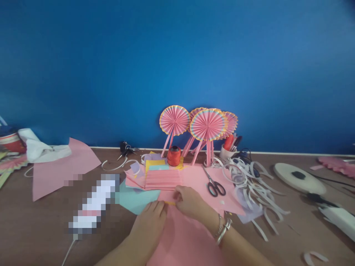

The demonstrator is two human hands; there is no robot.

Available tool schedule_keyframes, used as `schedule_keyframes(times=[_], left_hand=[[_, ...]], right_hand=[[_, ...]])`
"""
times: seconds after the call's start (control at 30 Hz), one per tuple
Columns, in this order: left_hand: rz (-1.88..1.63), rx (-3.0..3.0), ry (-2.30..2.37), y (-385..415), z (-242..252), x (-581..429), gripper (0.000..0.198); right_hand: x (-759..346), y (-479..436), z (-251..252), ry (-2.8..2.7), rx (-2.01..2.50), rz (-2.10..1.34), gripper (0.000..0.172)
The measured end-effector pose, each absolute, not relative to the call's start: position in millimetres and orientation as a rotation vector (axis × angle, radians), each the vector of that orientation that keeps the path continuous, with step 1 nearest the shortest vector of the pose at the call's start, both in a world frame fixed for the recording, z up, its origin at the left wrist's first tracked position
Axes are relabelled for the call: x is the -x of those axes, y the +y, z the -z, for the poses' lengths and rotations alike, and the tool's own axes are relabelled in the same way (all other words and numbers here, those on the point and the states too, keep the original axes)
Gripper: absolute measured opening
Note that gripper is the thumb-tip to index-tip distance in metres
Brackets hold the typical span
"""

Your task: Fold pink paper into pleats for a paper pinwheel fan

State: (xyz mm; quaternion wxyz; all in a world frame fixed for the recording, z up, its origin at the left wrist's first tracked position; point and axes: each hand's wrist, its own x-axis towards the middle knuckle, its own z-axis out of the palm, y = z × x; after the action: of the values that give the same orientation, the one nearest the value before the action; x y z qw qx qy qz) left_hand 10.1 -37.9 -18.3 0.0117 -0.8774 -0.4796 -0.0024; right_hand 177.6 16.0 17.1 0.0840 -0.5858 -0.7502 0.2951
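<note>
My left hand is at the far edge of a pink paper sheet, its fingers closed together on the paper. Beside it, my right hand, with bracelets at the wrist, has curled fingers closed at the same edge. A narrow yellow strip shows along that edge between the two hands. The fingertips and thumbs are partly hidden. Just beyond them lies a pink pleated paper. Black-handled scissors rest on more pink paper to the right of my right hand.
Pleated paper fans on strips lean against the blue wall behind a red spool. Curled white strips clutter the right side, near a white oval device. On the left lie a blurred-out device, keys and pink paper.
</note>
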Motion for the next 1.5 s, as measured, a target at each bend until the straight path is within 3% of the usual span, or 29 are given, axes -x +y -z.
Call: schedule_keyframes(times=[0.2,1.5], left_hand=[[-0.047,2.671,-1.488,-41.0,29.7,-12.9,0.045],[-0.037,2.655,-1.425,-41.0,39.0,-9.4,0.046]], right_hand=[[-180.8,17.3,-15.4,-2.219,1.661,-0.899,0.023],[-196.5,25.2,-24.6,-2.363,1.708,-0.884,0.03]])
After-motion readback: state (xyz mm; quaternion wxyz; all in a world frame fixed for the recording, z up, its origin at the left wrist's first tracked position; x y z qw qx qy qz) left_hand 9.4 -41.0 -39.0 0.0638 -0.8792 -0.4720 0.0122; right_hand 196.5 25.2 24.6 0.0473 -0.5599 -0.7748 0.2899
